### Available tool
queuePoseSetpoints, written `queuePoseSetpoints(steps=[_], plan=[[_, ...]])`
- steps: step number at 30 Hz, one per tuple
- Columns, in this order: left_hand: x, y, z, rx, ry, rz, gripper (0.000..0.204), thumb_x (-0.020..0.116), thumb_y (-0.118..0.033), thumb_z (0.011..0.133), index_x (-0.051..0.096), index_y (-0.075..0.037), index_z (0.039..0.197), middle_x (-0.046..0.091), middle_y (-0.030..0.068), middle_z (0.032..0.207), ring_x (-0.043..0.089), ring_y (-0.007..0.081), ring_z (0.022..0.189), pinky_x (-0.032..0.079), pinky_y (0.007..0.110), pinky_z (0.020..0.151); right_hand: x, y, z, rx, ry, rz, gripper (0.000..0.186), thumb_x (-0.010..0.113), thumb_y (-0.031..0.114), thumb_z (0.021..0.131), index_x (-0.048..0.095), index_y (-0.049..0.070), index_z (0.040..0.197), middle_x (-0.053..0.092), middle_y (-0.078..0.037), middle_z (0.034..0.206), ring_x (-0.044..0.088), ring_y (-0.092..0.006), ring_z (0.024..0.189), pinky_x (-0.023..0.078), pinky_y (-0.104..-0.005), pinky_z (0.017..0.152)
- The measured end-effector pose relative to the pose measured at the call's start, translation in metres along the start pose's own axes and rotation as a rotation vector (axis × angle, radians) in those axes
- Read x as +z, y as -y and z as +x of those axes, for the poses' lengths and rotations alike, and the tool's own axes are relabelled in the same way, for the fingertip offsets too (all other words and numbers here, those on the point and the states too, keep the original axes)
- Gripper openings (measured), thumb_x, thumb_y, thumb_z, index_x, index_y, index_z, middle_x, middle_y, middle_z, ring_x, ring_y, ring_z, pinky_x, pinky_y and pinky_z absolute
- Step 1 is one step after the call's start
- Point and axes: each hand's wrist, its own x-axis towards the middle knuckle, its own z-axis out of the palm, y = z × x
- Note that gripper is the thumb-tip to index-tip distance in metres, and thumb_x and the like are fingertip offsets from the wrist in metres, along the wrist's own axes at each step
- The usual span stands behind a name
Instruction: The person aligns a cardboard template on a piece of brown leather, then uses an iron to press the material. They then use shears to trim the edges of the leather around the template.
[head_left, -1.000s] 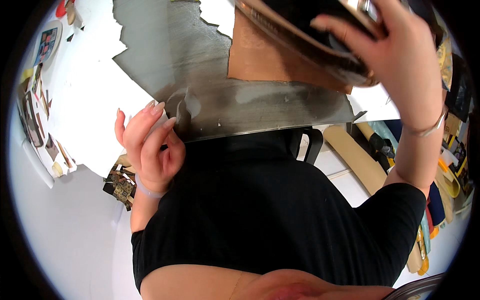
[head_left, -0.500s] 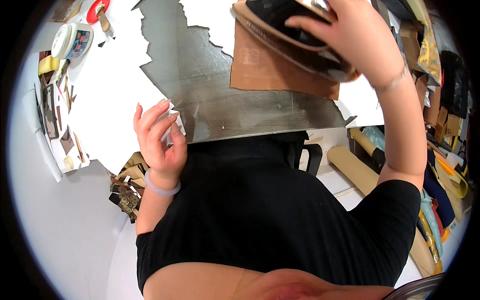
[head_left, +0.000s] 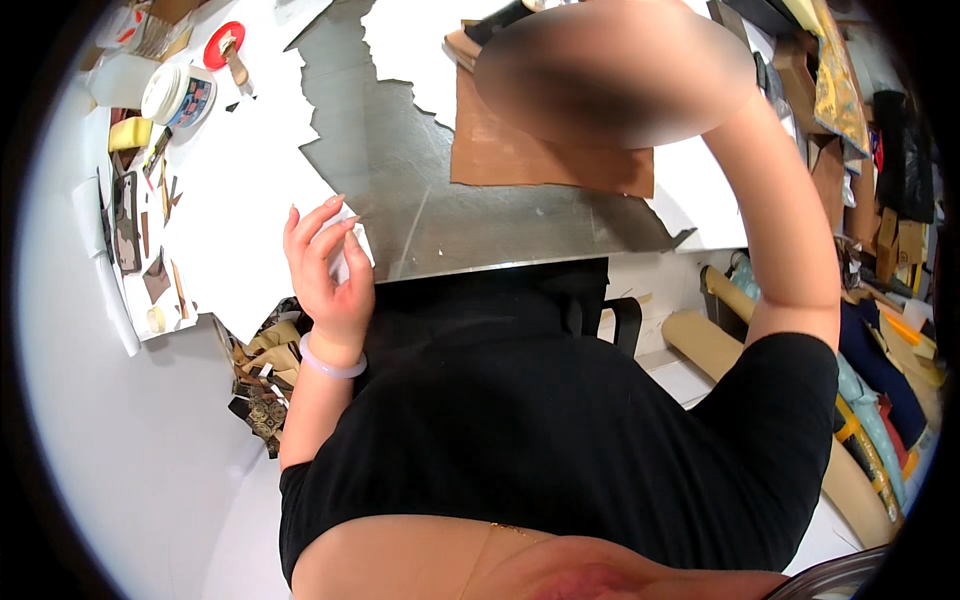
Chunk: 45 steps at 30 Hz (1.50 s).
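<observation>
My left hand [head_left: 335, 290] hovers by the table's front edge, over the corner of a white sheet. Its fingers are loosely curled and apart, with nothing in them. My right hand [head_left: 690, 65] reaches over the far right of the table. A heavy blur covers its fingers and whatever lies under them. At the blur's left side the tan and black end of an object [head_left: 462, 45] sticks out. Below the blur, a flat brown sheet [head_left: 500, 160] lies on the table, partly over white paper.
The grey tabletop [head_left: 400, 190] has torn-edged white paper [head_left: 240, 190] on it. At left are a white tub [head_left: 178, 95], a brush [head_left: 236, 65] on a red lid, a yellow sponge [head_left: 130, 133] and leather scraps. Rolls of material [head_left: 705, 345] stand at lower right.
Half a second ago my right hand held a glossy dark brown object with a tan rim above the brown sheet; now blur hides both. The view has shifted slightly; my left hand keeps its pose.
</observation>
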Motion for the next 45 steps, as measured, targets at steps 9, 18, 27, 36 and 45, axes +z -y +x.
queuePoseSetpoints(steps=[9,18,27,36,45], plan=[[0.005,-0.002,-0.001,-0.012,-0.052,-0.016,0.017,0.057,0.003,0.089,0.063,-0.001,0.104,0.067,0.0152,0.116,0.062,0.0301,0.111,0.036,0.055,0.112,0.024,-0.065,-0.009,-0.158,-0.246,-0.008,0.044,0.074,0.048,0.082,0.063,0.009,0.099,0.069,-0.019,0.089,0.066,-0.0401,0.088,0.052,-0.0467,0.076],[0.007,-0.004,0.000,-0.008,-0.060,-0.008,0.017,0.057,0.004,0.089,0.063,-0.001,0.104,0.066,0.0148,0.115,0.062,0.0310,0.110,0.037,0.054,0.111,0.035,-0.082,-0.054,-0.083,-0.267,0.000,0.042,0.075,0.044,0.082,0.063,0.008,0.100,0.068,-0.021,0.086,0.065,-0.0415,0.084,0.052,-0.0467,0.073],[0.007,-0.002,-0.001,-0.015,-0.050,0.014,0.018,0.057,0.005,0.088,0.063,-0.001,0.104,0.067,0.0151,0.115,0.063,0.0303,0.109,0.037,0.055,0.111,0.066,-0.047,-0.104,-0.277,-0.183,-0.014,0.036,0.074,0.040,0.085,0.056,0.013,0.101,0.066,-0.010,0.073,0.069,-0.0299,0.070,0.055,-0.0373,0.062],[0.005,-0.002,0.001,-0.017,-0.006,0.010,0.015,0.055,0.003,0.092,0.062,0.003,0.105,0.063,0.0181,0.118,0.060,0.0303,0.113,0.035,0.054,0.114,0.029,-0.049,-0.046,0.039,-0.303,0.008,0.044,0.074,0.045,0.084,0.062,0.005,0.096,0.068,-0.023,0.086,0.065,-0.0429,0.083,0.053,-0.0475,0.071],[0.006,-0.001,0.001,-0.026,0.026,-0.018,0.015,0.054,0.003,0.092,0.062,0.003,0.105,0.062,0.0180,0.119,0.060,0.0303,0.114,0.034,0.054,0.114,0.065,-0.046,-0.089,-0.150,-0.227,0.040,0.037,0.074,0.042,0.085,0.058,0.012,0.099,0.066,-0.013,0.069,0.068,-0.0325,0.067,0.054,-0.0401,0.058]])
